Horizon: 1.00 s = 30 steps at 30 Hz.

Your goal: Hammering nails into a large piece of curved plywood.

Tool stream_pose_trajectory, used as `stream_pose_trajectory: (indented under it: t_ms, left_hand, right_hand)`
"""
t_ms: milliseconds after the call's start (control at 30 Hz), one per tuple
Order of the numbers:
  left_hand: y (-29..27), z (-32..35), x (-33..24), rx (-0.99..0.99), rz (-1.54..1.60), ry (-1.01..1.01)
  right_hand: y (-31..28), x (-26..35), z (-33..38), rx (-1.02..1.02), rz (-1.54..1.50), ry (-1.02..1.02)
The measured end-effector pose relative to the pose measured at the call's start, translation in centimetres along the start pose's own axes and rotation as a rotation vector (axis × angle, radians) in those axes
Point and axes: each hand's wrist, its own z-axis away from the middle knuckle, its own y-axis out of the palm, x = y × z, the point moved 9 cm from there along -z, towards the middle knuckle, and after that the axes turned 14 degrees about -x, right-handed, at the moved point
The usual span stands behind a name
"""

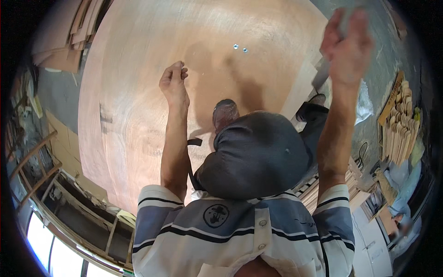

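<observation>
Left hand (174,82): fingertips pinched shut, contents too small to tell | right hand (347,46): blurred, grip unclear | over plywood sheet (138,92)

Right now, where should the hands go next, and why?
Probably the left hand, pinched shut above the plywood sheet, should come down toward the two small screws lying ahead. The right hand is raised and blurred, gripping something I cannot make out.

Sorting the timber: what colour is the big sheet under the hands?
Pale reddish-brown plywood sheet, head view.
</observation>
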Motion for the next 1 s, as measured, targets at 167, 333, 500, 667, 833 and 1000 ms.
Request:
stream_pose_trajectory:
  t_ms: [167,333,500,667,833,1000]
  left_hand:
    - [0.8,0.3,0.3,0.009,-0.078,-0.029]
    - [5.1,0.7,-0.3,0.128,-0.1,0.05]
    - [7.9,1.2,3.2,0.302,-0.377,-0.031]
    - [12.8,-0.3,8.0,0.701,-0.48,0.62]
    - [18.5,6.5,11.8,0.684,-0.571,-0.009]
    - [20.6,2.9,11.8,0.668,-0.674,0.113]
  right_hand:
    - [-2.8,-9.0,2.9,0.077,-0.067,-0.325]
    - [-6.9,-26.8,14.4,0.326,0.714,0.177]
    - [-12.3,-31.5,17.2,0.283,0.48,0.719]
    - [-9.7,-27.3,17.0,0.253,0.648,0.463]
    - [-13.1,-24.2,17.8,0.231,0.704,0.483]
    - [-14.0,-24.2,13.8,0.179,0.742,0.484]
